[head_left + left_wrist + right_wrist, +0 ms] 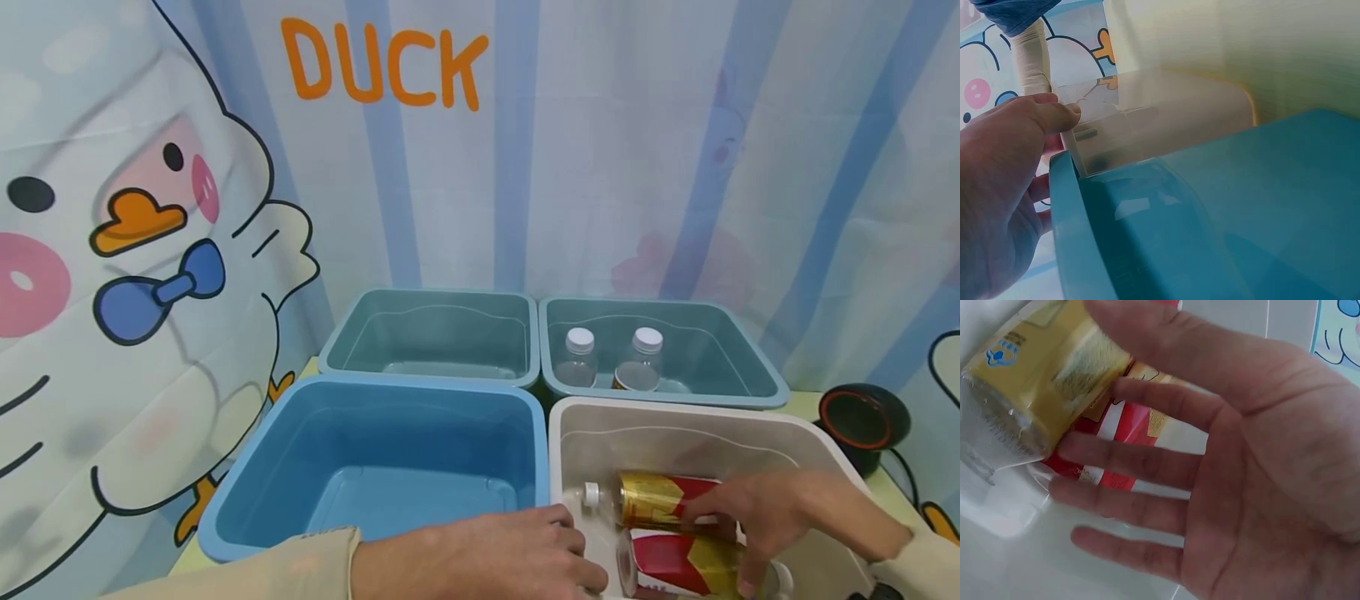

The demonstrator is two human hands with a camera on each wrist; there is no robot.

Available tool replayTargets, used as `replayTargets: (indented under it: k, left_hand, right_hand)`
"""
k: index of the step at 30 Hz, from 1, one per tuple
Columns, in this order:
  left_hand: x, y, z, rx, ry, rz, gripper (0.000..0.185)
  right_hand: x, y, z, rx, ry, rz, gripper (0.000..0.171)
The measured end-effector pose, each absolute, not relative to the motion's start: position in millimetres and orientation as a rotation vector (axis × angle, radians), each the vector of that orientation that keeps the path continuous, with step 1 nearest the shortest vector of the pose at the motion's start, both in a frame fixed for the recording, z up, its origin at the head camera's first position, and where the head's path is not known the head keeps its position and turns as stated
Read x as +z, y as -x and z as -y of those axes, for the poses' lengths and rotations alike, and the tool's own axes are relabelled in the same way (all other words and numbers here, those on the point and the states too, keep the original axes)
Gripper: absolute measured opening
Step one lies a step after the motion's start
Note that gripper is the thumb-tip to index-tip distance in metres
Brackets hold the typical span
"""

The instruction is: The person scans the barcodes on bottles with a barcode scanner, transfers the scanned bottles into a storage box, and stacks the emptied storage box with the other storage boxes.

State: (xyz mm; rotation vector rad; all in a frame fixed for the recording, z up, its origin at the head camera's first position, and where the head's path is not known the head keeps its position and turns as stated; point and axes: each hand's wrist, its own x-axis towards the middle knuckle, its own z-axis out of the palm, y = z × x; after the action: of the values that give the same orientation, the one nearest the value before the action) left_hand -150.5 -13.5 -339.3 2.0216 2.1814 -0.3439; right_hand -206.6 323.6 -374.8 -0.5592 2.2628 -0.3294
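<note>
Inside the light grey bin (675, 410), two clear plastic bottles lie side by side. The far bottle (652, 500), white-capped, has a gold and red label; the near bottle (686, 562) has a red and gold one. My right hand (772, 512) reaches over both, its fingers spread and nearly straight. In the right wrist view, the thumb lies over a gold-labelled bottle (1029, 381), and the fingertips overlap a red label. My left hand (487, 554) is at the adjoining rims of the blue bin (543, 467) and grey bin, fingers loosely bent, holding no bottle.
Behind stand two green-blue bins: the left one (427, 379), and the right one (667, 304) with two white-capped bottles (577, 371) upright in it. At the right sits a dark round device (862, 421) with a cable. A printed duck curtain (465, 192) hangs behind.
</note>
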Motion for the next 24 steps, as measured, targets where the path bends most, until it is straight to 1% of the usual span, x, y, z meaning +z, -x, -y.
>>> replayTargets:
  k: [3, 9, 12, 24]
  left_hand:
    - [-339, 150, 14, -0.353, -2.034, -2.187, 0.052]
    - [-338, 149, 15, -0.353, -2.015, -2.191, 0.056]
    - [-338, 149, 15, -0.349, -2.012, -2.193, 0.057]
    - [-338, 150, 16, -0.329, -2.003, -2.19, 0.056]
  right_hand:
    - [-374, 206, -320, -0.32, 0.563, -2.249, 0.062]
    - [-375, 206, -307, -0.237, 0.583, -2.273, 0.045]
    - [-377, 207, -299, -0.227, 0.56, -2.288, 0.041]
    - [-387, 204, -281, -0.069, 0.491, -2.322, 0.043]
